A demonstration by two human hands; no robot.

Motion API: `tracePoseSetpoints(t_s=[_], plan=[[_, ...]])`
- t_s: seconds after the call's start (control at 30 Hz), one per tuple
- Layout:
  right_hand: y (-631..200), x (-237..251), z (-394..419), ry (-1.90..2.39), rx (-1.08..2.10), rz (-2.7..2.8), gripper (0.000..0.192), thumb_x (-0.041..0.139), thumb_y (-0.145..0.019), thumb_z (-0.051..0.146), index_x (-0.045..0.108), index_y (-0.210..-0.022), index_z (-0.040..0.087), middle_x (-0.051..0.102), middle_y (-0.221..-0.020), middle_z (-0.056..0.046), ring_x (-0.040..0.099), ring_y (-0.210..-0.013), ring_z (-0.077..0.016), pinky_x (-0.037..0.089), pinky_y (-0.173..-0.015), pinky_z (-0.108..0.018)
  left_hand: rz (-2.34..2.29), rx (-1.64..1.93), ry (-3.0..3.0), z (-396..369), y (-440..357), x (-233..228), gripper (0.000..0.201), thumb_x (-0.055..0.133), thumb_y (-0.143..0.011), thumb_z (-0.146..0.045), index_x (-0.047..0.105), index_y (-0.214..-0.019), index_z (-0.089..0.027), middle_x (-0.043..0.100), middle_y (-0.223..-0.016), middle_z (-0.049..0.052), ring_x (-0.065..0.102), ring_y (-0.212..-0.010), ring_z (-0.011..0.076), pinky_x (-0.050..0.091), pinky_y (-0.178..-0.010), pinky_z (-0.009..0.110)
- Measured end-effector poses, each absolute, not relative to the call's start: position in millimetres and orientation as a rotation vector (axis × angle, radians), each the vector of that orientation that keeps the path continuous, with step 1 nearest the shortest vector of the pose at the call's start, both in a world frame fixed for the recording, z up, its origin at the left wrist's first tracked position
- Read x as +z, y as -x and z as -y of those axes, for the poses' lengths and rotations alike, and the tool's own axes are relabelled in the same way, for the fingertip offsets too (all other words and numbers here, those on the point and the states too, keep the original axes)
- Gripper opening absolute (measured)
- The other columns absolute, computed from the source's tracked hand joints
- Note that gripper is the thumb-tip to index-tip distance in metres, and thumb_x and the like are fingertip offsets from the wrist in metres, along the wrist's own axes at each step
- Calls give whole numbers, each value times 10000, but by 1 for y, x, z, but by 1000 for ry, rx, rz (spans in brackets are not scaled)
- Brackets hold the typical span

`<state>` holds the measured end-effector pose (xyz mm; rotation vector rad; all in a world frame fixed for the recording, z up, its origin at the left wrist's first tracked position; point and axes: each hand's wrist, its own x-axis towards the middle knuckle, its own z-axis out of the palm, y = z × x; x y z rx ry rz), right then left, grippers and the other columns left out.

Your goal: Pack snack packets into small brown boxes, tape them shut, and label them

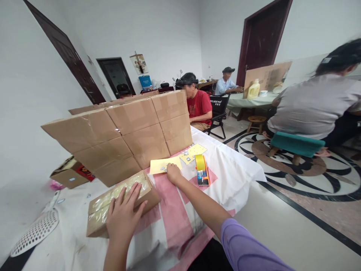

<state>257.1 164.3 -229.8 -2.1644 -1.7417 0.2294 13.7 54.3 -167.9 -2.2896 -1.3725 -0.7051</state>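
A low brown cardboard box [152, 197] with shiny clear tape over its top lies on the cloth-covered table. My left hand [124, 210] rests flat on it with the fingers spread. Farther right, my right hand [173, 174] is closed, its fingertips down on a yellow sheet [158, 165] that carries small pale, blue-edged patches. Whether something is pinched there is hidden. Beside it lies a second yellow piece [199, 149] with an uneven edge and similar patches. A tape dispenser [202, 171] with a yellow roll and orange frame sits right of my right hand.
Stacked cardboard boxes [141, 130] form a wall across the table. An open carton [69, 173] stands at the left, near a white perforated chair back [36, 231]. One person in red [200, 107] sits beyond the boxes; another in grey [313, 105] sits at right.
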Motion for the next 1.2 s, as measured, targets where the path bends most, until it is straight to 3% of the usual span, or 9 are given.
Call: tracePoseSetpoints(t_s=[0.37,0.6,0.73,0.87,1.0,1.2], plan=[[-260,-224,-160,2125,312,1702,276,619,-989,286,615,-1223,140,655,-1206,-92,647,-1090,-235,547,-939,-441,1396,-702,2305,-54,-14,-168,545,461,-978,-442,482,-1507,-312,550,-1509,-6,429,-1434,332,264,-1188,520],[-267,-223,-153,1978,387,1643,324,504,-862,-23,579,-1159,82,692,-1120,-192,643,-1062,-275,489,-815,-329,1414,-681,2307,-53,-15,-165,563,471,-970,-439,455,-1523,-331,543,-1515,-4,434,-1430,339,272,-1185,534],[-270,-226,-154,1828,421,1609,310,476,-880,-4,586,-1138,128,716,-1084,-139,667,-960,-235,478,-771,-297,1415,-694,2299,-51,-16,-165,558,462,-979,-430,448,-1527,-329,550,-1509,-3,426,-1440,328,265,-1194,519],[-271,-231,-159,1670,435,1546,293,454,-929,30,608,-1144,157,719,-1125,-101,656,-1022,-197,482,-852,-275,1409,-700,2296,-49,-17,-165,552,453,-982,-437,463,-1520,-313,553,-1506,4,427,-1436,339,277,-1182,531],[-271,-236,-163,1559,465,1475,245,495,-913,33,673,-1030,156,727,-1100,-90,656,-1011,-185,481,-914,-287,1390,-702,2285,-48,-17,-165,536,445,-989,-431,489,-1505,-291,554,-1505,11,432,-1430,341,273,-1184,532],[-269,-243,-169,1463,568,1332,160,563,-846,46,676,-851,160,717,-858,-42,652,-811,-163,492,-751,-257,1406,-703,2290,-48,-16,-165,551,454,-987,-434,449,-1527,-328,548,-1511,-4,432,-1434,335,263,-1193,524]])
